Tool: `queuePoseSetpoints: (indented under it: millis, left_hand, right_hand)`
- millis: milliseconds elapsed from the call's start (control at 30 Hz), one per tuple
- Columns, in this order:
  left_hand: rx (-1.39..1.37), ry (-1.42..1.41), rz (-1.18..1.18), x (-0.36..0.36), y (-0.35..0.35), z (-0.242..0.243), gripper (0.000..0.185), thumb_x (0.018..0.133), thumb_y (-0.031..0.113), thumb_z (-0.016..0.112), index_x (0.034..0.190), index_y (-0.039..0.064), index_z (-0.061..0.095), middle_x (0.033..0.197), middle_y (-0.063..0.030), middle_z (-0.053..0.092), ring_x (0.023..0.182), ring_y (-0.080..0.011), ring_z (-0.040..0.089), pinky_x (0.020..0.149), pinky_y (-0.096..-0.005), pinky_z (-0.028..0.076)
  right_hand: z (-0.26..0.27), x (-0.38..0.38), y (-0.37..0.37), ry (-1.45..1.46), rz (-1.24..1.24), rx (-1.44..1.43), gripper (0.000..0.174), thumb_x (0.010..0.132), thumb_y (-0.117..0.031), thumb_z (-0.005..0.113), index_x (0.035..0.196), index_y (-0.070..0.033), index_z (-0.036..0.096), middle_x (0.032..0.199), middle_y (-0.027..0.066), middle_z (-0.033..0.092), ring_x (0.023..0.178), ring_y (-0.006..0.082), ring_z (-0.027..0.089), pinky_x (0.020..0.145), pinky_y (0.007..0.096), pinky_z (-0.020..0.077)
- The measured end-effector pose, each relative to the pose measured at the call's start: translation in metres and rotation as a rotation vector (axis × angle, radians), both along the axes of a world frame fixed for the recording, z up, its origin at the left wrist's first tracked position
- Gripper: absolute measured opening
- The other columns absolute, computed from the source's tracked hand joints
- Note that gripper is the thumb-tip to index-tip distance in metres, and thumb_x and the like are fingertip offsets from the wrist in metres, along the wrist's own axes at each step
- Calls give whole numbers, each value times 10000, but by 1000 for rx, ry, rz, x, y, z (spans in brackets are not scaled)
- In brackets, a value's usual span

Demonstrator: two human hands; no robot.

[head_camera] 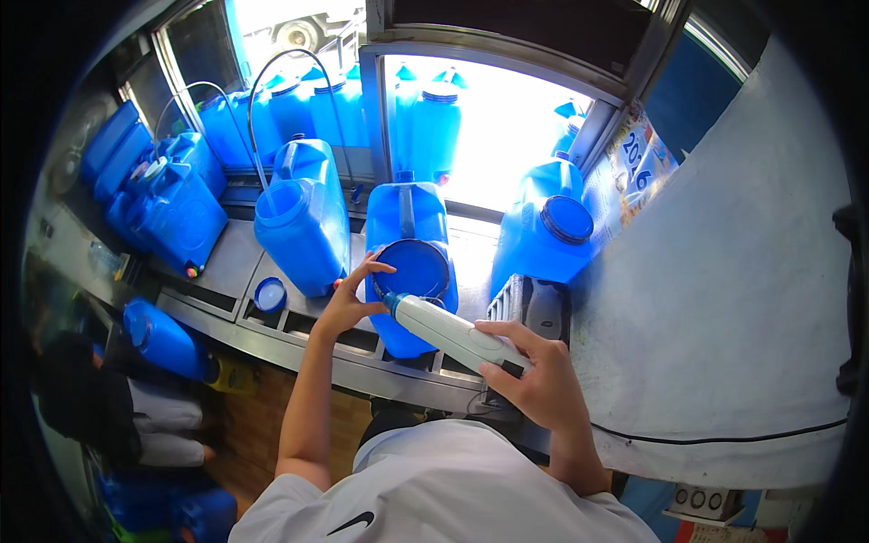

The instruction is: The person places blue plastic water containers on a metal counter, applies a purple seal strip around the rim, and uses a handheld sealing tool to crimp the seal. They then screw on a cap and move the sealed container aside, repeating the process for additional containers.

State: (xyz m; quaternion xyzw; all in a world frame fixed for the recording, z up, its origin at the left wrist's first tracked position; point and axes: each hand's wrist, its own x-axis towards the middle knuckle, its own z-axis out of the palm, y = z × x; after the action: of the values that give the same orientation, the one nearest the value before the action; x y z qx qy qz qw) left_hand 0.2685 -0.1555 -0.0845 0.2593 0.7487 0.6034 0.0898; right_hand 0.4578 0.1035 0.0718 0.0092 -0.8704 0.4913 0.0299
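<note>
My right hand (536, 366) is closed around the rear of a white handheld heat tool (448, 332), probably a heat gun. Its blue-ringed nozzle points at the rim of a large blue screw cap (414, 271) on a blue plastic water jug (400, 343). At the cap's left edge is my left hand (353, 298), thumb and fingers spread around the rim near the nozzle. A thin dark band, perhaps a seal, runs around the cap. Left of this jug stands an uncapped blue jug (312, 237) with a clear hose in its mouth. A loose blue cap (270, 294) lies in front of it.
On the right stands a capped blue jug (540, 224) beside a metal box (536, 309). More blue jugs (180, 217) fill the counter's left end; others stand outside the window. A person (102, 400) is at the lower left. A black cable (719, 440) runs along the white wall.
</note>
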Motion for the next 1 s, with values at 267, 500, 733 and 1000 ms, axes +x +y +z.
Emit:
queuePoseSetpoints:
  millis: [267,500,733,1000]
  left_hand:
    - [-12,20,-26,1,0,5,684,576,28,859,1204,152,619,1427,-79,495,1483,-279,163,1186,-464,117]
    - [-10,-7,-23,2,1,7,691,581,26,858,1214,151,610,1466,-129,446,1490,-289,129,1175,-472,121]
    - [-72,27,-18,1,1,12,674,582,50,867,1200,141,612,1401,-80,515,1489,-295,135,1160,-496,113]
    - [-46,8,-24,0,1,10,657,582,61,872,1185,131,622,1326,-33,576,1482,-300,161,1165,-479,117]
  right_hand:
    - [1,20,20,-24,-98,18,430,731,-139,685,1156,-73,670,810,114,701,693,112,628,664,255,494]
    - [-12,24,41,-26,-226,-55,444,731,-132,676,1169,-54,664,791,72,665,690,92,580,660,240,459]
    - [-24,23,48,-25,-195,-134,423,762,-166,683,1172,-63,665,848,129,710,740,137,656,669,264,503]
    - [-36,25,52,-19,-217,-185,425,763,-156,684,1177,-63,662,838,122,703,722,130,649,670,251,500]
